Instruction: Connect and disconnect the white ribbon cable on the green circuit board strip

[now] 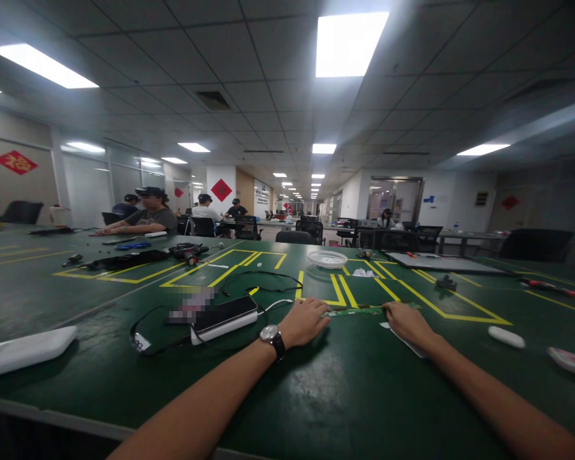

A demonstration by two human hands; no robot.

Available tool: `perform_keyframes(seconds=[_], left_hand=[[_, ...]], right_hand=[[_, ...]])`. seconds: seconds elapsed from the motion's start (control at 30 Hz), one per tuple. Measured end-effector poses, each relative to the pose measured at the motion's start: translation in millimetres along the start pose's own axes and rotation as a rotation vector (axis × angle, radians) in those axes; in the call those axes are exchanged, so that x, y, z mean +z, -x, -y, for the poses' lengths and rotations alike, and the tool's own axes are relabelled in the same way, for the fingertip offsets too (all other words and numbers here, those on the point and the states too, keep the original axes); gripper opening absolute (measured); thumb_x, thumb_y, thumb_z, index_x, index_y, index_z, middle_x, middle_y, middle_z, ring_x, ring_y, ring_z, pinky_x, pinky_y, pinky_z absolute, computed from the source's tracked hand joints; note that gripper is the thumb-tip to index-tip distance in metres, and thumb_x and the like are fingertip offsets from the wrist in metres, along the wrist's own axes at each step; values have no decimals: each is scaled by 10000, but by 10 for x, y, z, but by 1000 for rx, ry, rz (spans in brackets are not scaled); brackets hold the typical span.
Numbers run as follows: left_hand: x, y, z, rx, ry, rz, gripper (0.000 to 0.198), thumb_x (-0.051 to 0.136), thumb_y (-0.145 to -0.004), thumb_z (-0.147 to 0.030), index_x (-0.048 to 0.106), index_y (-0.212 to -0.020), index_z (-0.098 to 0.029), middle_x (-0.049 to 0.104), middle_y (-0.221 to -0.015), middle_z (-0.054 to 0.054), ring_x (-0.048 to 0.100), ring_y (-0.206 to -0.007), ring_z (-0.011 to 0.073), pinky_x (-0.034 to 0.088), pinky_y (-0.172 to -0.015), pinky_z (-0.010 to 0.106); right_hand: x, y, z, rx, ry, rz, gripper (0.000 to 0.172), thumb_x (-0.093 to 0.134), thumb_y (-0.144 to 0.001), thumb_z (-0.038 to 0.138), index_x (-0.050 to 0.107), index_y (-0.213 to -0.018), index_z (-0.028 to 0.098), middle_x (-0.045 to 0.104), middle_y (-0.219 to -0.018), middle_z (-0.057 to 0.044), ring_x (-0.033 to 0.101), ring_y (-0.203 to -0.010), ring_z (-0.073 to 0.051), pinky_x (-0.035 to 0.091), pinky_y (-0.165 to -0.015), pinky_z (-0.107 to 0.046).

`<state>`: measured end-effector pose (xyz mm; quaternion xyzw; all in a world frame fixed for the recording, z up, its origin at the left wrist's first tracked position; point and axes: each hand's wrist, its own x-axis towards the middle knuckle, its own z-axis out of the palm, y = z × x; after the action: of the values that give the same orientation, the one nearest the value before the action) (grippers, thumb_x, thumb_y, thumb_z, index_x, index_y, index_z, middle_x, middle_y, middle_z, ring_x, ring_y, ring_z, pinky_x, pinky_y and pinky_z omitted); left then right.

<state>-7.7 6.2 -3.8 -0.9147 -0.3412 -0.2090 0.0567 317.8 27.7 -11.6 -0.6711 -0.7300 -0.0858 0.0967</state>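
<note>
Head view. Left hand (pixel 304 322), silver wristwatch (pixel 270 333) at the wrist, fingers curled shut on the left end of a long, narrow green circuit-board strip (pixel 359 311); right hand (pixel 407 322) closed likewise on its right end. Strip held low over the dark green table (pixel 345 396), between the hands, near yellow tape lines (pixel 345 291). White paper sheet (pixel 414 348) under the right hand. Left of the watch, white power bank (pixel 220 330) topped by a black phone (pixel 225 312); farther back, white plastic mesh basket (pixel 326 258).
</note>
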Motion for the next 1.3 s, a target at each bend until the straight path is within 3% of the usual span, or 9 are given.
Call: perform_keyframes(seconds=[0.23,0.5,0.73,0.87,1.07,1.3], left_hand=[[91,4,21,32,-18,29,327,408,-1008,-388,568,-1236,-216,600,-1257,63,512,-1171,246,399,-962,401],[118,5,27,49,-13,75,350,395,-1005,-420,563,-1241,-224,604,-1240,71,519,-1160,254,416,-910,393],[114,1,31,48,-3,71,360,382,-1005,-430,567,-1239,-228,599,-1249,76,518,-1160,255,414,-924,396],[98,6,22,45,-3,44,347,400,-1000,-417,577,-1227,-224,600,-1252,71,521,-1153,253,418,-923,387],[92,6,19,52,15,35,322,416,-999,-387,573,-1230,-228,610,-1238,59,535,-1137,243,422,-927,382],[82,8,-16,58,31,64,323,430,-994,-370,556,-1257,-231,580,-1295,65,506,-1198,251,419,-956,387]], right_hand=[[36,14,-36,22,22,33,505,264,-946,260,614,-1256,70,622,-1280,-202,591,-1177,-306,449,-969,-419],[97,22,-95,-3,-3,83,570,237,-967,319,492,-1382,21,480,-1448,-197,431,-1352,-298,346,-1108,-438],[-40,28,-98,-7,-83,-1,555,189,-989,382,600,-1275,143,592,-1325,-151,537,-1223,-276,419,-1016,-437],[-62,11,-32,-45,-73,66,564,206,-985,437,681,-1138,174,647,-1204,-146,586,-1130,-283,453,-945,-430],[-76,39,169,-256,-217,85,518,317,-967,456,646,-1225,151,611,-1280,-138,564,-1175,-258,397,-1039,-392],[-301,332,713,-604,-463,148,340,471,-938,376,649,-1188,231,608,-1285,-74,551,-1183,-226,380,-1078,-400]])
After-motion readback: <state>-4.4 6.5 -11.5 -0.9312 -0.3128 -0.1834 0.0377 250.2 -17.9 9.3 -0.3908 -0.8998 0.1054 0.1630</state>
